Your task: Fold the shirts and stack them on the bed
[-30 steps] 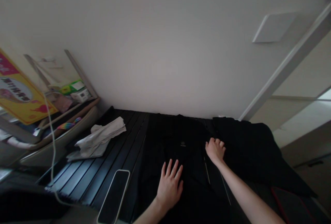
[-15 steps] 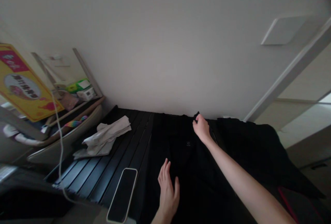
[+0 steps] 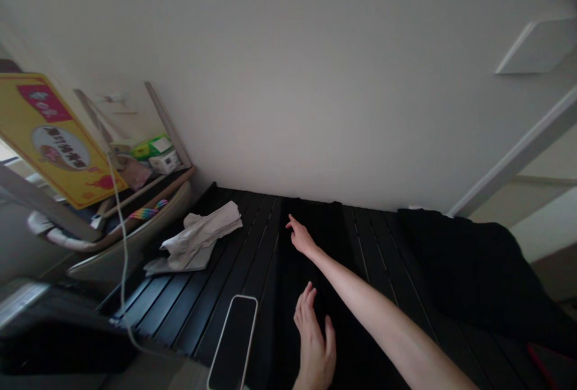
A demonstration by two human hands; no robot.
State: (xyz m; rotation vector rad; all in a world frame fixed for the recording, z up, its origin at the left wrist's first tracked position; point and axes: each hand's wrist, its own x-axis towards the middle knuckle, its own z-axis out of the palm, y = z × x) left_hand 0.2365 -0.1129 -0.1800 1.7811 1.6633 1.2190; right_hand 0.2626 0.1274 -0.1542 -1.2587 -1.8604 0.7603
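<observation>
A black garment (image 3: 331, 222) lies on the dark slatted table, folded into a long narrow strip running from the wall towards me. Near its far left edge is my right hand (image 3: 301, 237), fingers apart and resting on the cloth, its forearm crossing over the garment. Closer to me, my left hand (image 3: 314, 339) lies open over the same cloth, with the thumb spread from the fingers. Dark fabric blends together, so the garment's layers are hard to make out. Left of it is a phone (image 3: 233, 342) with a pale case.
Crumpled light cloth (image 3: 202, 237) lies on the table (image 3: 184, 312) at left. More black fabric (image 3: 469, 264) covers the right end. A white cable (image 3: 124, 258) hangs near a cart (image 3: 175, 198) holding small packages and a yellow box (image 3: 58, 143). The wall (image 3: 315, 107) borders the back.
My right hand has carried the garment's right part over to the left, baring table slats on the right. The fingers, pinching cloth before, are now spread. The view has shifted slightly right-to-left.
</observation>
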